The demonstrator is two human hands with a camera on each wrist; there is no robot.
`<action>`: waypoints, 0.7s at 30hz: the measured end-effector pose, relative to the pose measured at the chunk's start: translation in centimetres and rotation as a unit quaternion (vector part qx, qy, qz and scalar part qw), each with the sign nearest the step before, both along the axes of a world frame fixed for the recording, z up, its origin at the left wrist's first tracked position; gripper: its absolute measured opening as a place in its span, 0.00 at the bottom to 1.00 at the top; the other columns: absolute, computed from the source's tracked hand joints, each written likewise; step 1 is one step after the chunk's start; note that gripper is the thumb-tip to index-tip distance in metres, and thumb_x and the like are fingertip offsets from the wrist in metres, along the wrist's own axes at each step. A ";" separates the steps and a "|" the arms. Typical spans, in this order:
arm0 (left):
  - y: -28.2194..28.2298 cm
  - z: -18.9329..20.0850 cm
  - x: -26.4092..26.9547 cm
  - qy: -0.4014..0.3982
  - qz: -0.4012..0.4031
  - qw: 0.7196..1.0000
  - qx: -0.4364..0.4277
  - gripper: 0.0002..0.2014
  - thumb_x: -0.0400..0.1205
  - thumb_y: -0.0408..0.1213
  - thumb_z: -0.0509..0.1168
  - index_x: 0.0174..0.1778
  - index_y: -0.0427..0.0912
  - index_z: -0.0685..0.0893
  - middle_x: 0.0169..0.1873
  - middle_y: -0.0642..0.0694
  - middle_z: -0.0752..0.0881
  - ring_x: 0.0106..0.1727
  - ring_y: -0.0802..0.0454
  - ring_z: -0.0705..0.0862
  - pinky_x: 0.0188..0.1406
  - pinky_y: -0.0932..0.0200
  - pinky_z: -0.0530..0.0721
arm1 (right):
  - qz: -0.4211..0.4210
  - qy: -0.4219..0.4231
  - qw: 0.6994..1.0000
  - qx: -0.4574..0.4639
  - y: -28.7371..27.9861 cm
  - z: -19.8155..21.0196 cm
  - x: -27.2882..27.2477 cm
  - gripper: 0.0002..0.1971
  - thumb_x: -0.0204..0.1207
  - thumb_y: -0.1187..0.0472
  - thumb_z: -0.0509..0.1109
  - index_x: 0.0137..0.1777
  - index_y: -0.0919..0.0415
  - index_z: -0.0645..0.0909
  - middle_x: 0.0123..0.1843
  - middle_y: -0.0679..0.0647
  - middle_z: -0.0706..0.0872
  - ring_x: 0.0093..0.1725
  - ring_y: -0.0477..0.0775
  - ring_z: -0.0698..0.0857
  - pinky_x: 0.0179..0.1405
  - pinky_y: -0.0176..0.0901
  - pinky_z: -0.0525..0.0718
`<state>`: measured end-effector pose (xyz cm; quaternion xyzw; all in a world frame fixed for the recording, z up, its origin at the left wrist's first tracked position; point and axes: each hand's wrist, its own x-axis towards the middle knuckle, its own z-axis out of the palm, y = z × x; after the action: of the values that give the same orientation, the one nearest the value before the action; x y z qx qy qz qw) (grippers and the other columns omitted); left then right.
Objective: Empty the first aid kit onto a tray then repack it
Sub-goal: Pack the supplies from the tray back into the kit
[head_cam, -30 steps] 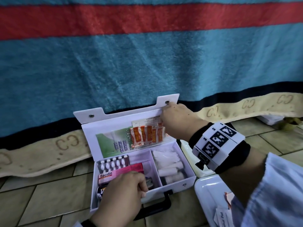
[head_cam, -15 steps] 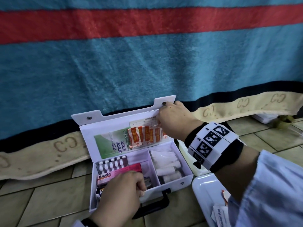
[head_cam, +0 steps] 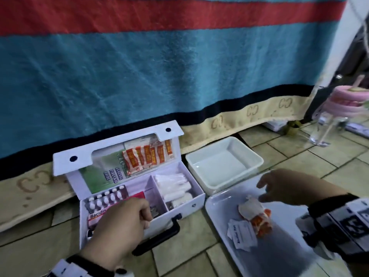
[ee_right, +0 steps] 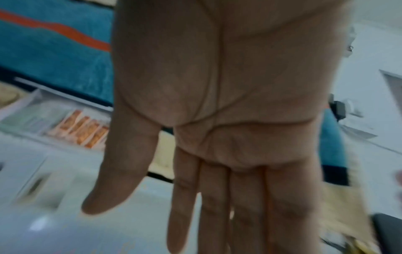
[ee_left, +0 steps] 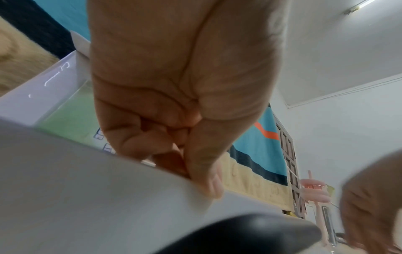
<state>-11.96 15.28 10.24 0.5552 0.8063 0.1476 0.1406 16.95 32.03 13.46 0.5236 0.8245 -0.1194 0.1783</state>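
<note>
1. Gripping the front wall of the first aid kit point(head_cam: 139, 188), the left hand point(head_cam: 121, 222) steadies it, apparently for one-handed unloading.
2. Right hand point(head_cam: 287, 186): fingers spread, holding nothing, hovering above the tray point(head_cam: 219, 204).
3. Beneath it lie plaster strips point(head_cam: 259, 218); more remain in the kit lid.

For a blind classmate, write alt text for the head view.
A left hand grips the front wall of an open white first aid kit on tiles; the open right hand hovers over a tray holding plasters.
</note>
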 end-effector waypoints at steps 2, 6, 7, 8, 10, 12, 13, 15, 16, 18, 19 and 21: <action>0.3 -0.1 -0.3 -0.024 0.000 1.000 -0.019 0.13 0.73 0.32 0.71 0.26 0.53 0.80 0.26 0.56 0.85 0.34 0.66 0.81 0.35 0.65 0.77 | -0.026 -0.048 0.998 -0.026 -1.4 -2.0 2.4 0.26 0.73 0.42 0.71 0.69 0.51 0.77 0.68 0.47 0.81 0.66 0.48 0.79 0.61 0.37 0.73; 0.5 -0.1 -0.5 -0.029 0.000 0.999 -0.040 0.17 0.69 0.32 0.74 0.21 0.56 0.79 0.27 0.55 0.86 0.34 0.62 0.83 0.40 0.60 0.81 | -0.055 -0.003 0.998 -0.007 -2.7 -4.1 3.9 0.30 0.67 0.44 0.75 0.70 0.48 0.75 0.69 0.48 0.80 0.67 0.48 0.77 0.63 0.39 0.73; 0.6 -0.1 -0.5 -0.026 -0.003 0.999 -0.039 0.17 0.69 0.32 0.75 0.21 0.57 0.79 0.27 0.55 0.87 0.35 0.61 0.83 0.41 0.60 0.81 | -0.054 0.001 0.999 0.001 -2.8 -4.3 3.8 0.30 0.67 0.43 0.75 0.69 0.49 0.76 0.68 0.48 0.80 0.67 0.49 0.77 0.63 0.40 0.74; 0.6 0.0 -0.4 -0.027 -0.006 0.999 -0.037 0.17 0.68 0.32 0.76 0.20 0.57 0.80 0.28 0.54 0.87 0.35 0.60 0.84 0.41 0.59 0.82 | -0.052 0.000 0.999 0.010 -2.9 -4.3 3.7 0.30 0.67 0.42 0.75 0.68 0.50 0.77 0.67 0.49 0.81 0.67 0.50 0.78 0.62 0.41 0.74; 0.5 -0.1 -0.4 -0.029 -0.009 0.999 -0.035 0.17 0.68 0.32 0.77 0.20 0.56 0.80 0.27 0.54 0.87 0.35 0.60 0.84 0.39 0.61 0.80 | -0.046 -0.010 0.998 0.037 -3.2 -4.6 3.0 0.29 0.67 0.40 0.74 0.64 0.55 0.79 0.63 0.52 0.83 0.64 0.53 0.80 0.58 0.42 0.75; 0.4 0.0 -0.4 -0.028 -0.017 0.999 -0.040 0.16 0.68 0.33 0.76 0.21 0.56 0.81 0.27 0.54 0.87 0.34 0.61 0.83 0.36 0.63 0.79 | -0.043 -0.014 0.997 0.064 -3.8 -4.9 2.1 0.26 0.68 0.42 0.73 0.61 0.56 0.78 0.61 0.54 0.84 0.61 0.56 0.82 0.54 0.43 0.76; 0.4 0.0 -0.4 -0.028 -0.019 0.999 -0.041 0.16 0.68 0.33 0.76 0.21 0.55 0.82 0.27 0.55 0.87 0.34 0.61 0.83 0.35 0.64 0.78 | -0.043 -0.013 0.996 0.072 -4.0 -5.1 1.7 0.24 0.69 0.43 0.72 0.60 0.56 0.78 0.59 0.54 0.85 0.60 0.57 0.83 0.53 0.43 0.76; 0.4 0.0 -0.3 -0.028 -0.022 0.999 -0.036 0.15 0.68 0.33 0.77 0.22 0.55 0.82 0.27 0.55 0.87 0.34 0.61 0.83 0.34 0.65 0.77 | -0.032 -0.020 0.997 0.071 -4.2 -5.5 1.3 0.17 0.73 0.48 0.68 0.58 0.55 0.80 0.56 0.54 0.87 0.57 0.58 0.85 0.51 0.44 0.78; 0.4 0.0 -0.3 -0.026 -0.023 0.999 -0.034 0.14 0.68 0.34 0.77 0.22 0.55 0.82 0.27 0.55 0.87 0.34 0.61 0.83 0.33 0.65 0.76 | -0.023 -0.032 0.997 0.071 -4.0 -5.7 1.3 0.14 0.74 0.50 0.66 0.56 0.56 0.81 0.55 0.54 0.87 0.55 0.58 0.85 0.50 0.44 0.79; 0.3 0.1 -0.2 -0.027 -0.027 0.999 -0.035 0.13 0.69 0.34 0.77 0.23 0.54 0.83 0.28 0.56 0.87 0.34 0.61 0.82 0.32 0.65 0.75 | -0.012 -0.056 0.996 0.069 -3.6 -5.7 1.5 0.12 0.77 0.56 0.62 0.53 0.57 0.84 0.54 0.55 0.88 0.53 0.57 0.85 0.49 0.45 0.80; 0.3 0.1 -0.2 -0.028 -0.028 0.999 -0.034 0.13 0.69 0.34 0.77 0.24 0.54 0.83 0.28 0.56 0.86 0.34 0.62 0.82 0.32 0.65 0.75 | -0.011 -0.060 0.996 0.068 -3.4 -5.6 1.7 0.12 0.78 0.58 0.60 0.53 0.57 0.85 0.53 0.55 0.88 0.52 0.57 0.85 0.51 0.45 0.81; 0.2 0.1 -0.2 -0.032 -0.029 0.999 -0.032 0.13 0.70 0.35 0.76 0.24 0.55 0.83 0.28 0.56 0.86 0.34 0.62 0.81 0.31 0.65 0.74 | -0.010 -0.059 0.997 0.055 -3.1 -5.3 1.9 0.13 0.80 0.58 0.59 0.55 0.57 0.85 0.55 0.54 0.87 0.52 0.55 0.83 0.54 0.43 0.79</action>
<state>-12.15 15.46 10.29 0.5688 0.7892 0.1349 0.1881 18.87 28.92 8.16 0.5469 0.8127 -0.0448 0.1960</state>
